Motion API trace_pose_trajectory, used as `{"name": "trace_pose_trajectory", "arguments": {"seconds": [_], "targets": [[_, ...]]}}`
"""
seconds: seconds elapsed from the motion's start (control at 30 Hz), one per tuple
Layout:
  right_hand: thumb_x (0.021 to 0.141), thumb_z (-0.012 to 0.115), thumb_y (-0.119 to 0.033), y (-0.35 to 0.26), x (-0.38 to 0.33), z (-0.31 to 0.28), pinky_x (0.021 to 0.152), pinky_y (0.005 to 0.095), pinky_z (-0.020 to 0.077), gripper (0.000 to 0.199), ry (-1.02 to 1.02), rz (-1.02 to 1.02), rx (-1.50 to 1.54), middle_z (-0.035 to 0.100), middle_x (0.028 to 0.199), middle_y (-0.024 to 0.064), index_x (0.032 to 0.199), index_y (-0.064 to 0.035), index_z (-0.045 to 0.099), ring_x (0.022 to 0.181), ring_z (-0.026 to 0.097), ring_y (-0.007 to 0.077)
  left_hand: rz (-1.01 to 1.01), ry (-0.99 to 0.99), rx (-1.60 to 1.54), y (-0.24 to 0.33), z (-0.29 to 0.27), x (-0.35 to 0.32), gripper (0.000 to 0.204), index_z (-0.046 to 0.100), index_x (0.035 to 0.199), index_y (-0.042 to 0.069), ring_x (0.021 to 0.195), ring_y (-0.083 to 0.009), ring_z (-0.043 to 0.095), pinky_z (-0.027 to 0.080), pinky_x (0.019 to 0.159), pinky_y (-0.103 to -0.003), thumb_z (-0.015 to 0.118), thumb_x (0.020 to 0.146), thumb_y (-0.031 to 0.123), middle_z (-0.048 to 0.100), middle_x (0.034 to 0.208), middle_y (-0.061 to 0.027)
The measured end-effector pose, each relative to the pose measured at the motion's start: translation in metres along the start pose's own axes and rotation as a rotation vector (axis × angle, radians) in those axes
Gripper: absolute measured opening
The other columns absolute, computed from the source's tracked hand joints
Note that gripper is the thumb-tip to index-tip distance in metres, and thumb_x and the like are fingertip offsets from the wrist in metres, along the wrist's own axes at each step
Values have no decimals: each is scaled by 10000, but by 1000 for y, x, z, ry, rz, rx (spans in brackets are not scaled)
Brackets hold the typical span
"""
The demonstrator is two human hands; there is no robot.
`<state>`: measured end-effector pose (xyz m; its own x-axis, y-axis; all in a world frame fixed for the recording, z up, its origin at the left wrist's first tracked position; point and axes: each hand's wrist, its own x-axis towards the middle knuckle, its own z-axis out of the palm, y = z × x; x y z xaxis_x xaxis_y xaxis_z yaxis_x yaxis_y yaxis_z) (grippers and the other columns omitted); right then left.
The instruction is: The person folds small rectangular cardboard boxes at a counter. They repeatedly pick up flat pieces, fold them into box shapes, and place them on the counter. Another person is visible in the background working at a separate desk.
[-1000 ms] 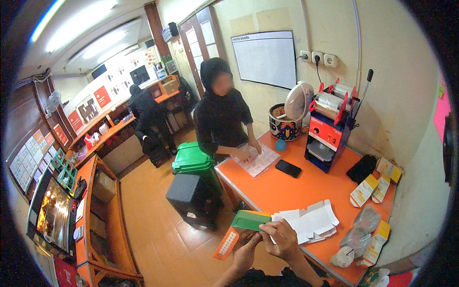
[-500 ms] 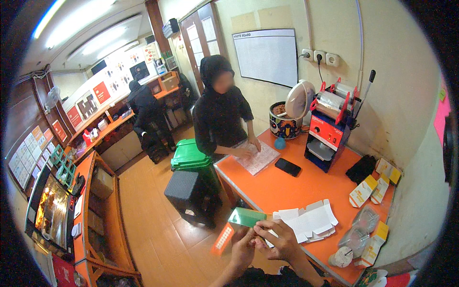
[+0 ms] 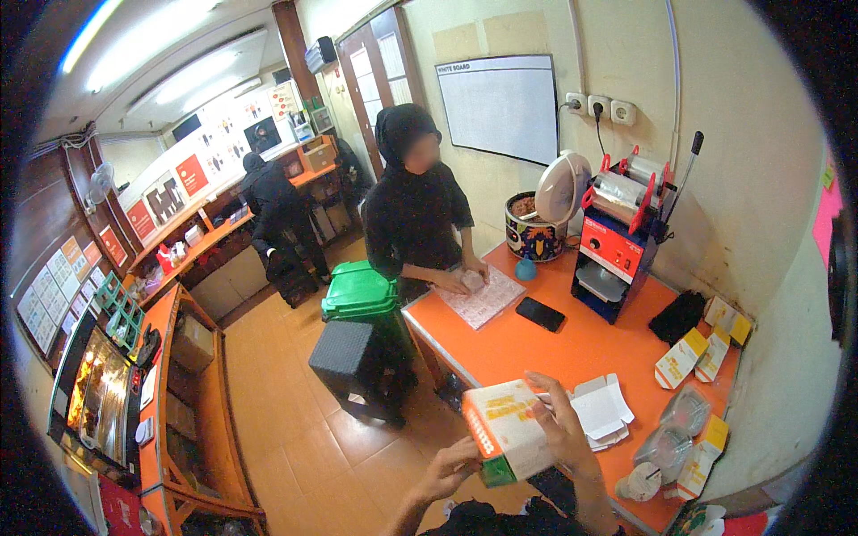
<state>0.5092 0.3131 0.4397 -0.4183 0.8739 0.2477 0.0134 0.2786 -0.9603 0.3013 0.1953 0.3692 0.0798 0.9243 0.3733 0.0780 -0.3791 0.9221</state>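
Between my hands is a folded-up paper food box (image 3: 511, 420), white with yellow print, an orange strip and a green end, in front of the orange table's near edge. My left hand (image 3: 450, 470) pinches its lower left edge, fingers closed. Around its right side curls my right hand (image 3: 565, 420), thumb and fingers gripping the cardboard. Just beyond that hand, flat white carton blanks (image 3: 603, 404) lie on the table (image 3: 438, 338).
Across the table a person (image 3: 416, 214) presses both hands on a sheet of paper (image 3: 487, 299). A phone (image 3: 540, 314), a red-and-blue cup sealer (image 3: 611, 255), a patterned tub (image 3: 534, 230), yellow-white boxes (image 3: 683, 357) and clear containers (image 3: 668, 436) stand around. Black stool (image 3: 350, 366) at left.
The box has turned from a thin green-and-orange edge view to showing its printed white face, now opened out. My right hand shifted to its right side, my left hand to its lower left.
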Motion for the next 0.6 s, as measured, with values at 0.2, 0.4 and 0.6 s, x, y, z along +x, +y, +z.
{"name": "trace_pose_trajectory", "arguments": {"seconds": [0.2,0.4,0.6], "targets": [[973,677,-252,27,-3,-4,948,306,478,486,-89,197,333,670,1135,120,1362,5,542,1059,629,188,-38,-213,400,-27,-29,-15,339,686,1183,95,1342,-387,444,345,1094,-517,629,861,6,532,1445,-127],[924,729,-165,64,-2,16,803,281,518,272,44,148,427,711,940,63,1122,13,669,913,665,128,-235,171,127,-4,-24,3,355,615,1269,49,1357,-297,464,377,1106,-421,599,914,57,543,1433,-120],[928,678,-88,37,-10,53,705,274,522,166,56,44,71,710,924,60,1074,-16,649,828,650,91,-137,439,22,24,18,35,344,558,1336,31,1175,-183,579,459,1009,-352,556,1030,189,656,1245,-103]]}}
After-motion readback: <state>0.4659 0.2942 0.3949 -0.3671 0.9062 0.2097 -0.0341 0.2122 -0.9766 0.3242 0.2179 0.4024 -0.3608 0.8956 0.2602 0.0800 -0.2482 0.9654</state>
